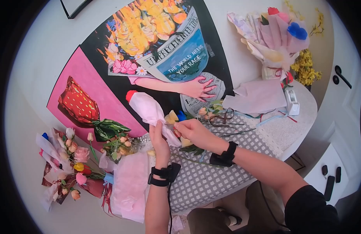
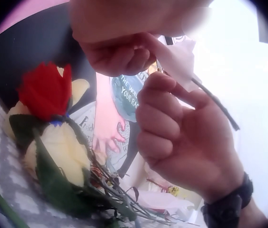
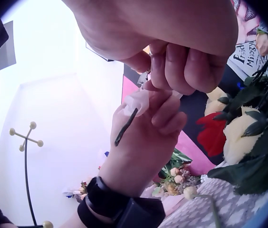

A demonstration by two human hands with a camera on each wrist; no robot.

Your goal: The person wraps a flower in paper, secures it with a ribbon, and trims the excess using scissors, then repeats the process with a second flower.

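Pale pink wrapping paper (image 1: 147,107) surrounds a flower whose red tip (image 1: 130,94) shows at the upper left in the head view. My left hand (image 1: 160,142) grips the gathered neck of the paper, and a dark green stem (image 3: 126,127) sticks out below the fingers. Close beside it, my right hand (image 1: 196,134) has curled fingers, thumb and index pinching at the paper's neck; any small thing between them is hidden. The left wrist view has the left hand (image 2: 124,47) above the right hand (image 2: 186,137). Red (image 2: 46,90) and cream flowers (image 2: 63,152) lie on the table nearby.
Loose stems and a brown ribbon (image 1: 227,115) lie on the checked cloth (image 1: 211,179). Pink paper sheets (image 1: 129,187) and mixed flowers (image 1: 81,154) are at left. A wrapped bouquet (image 1: 280,43), more paper (image 1: 258,95) and a white tape dispenser (image 1: 292,102) are at right.
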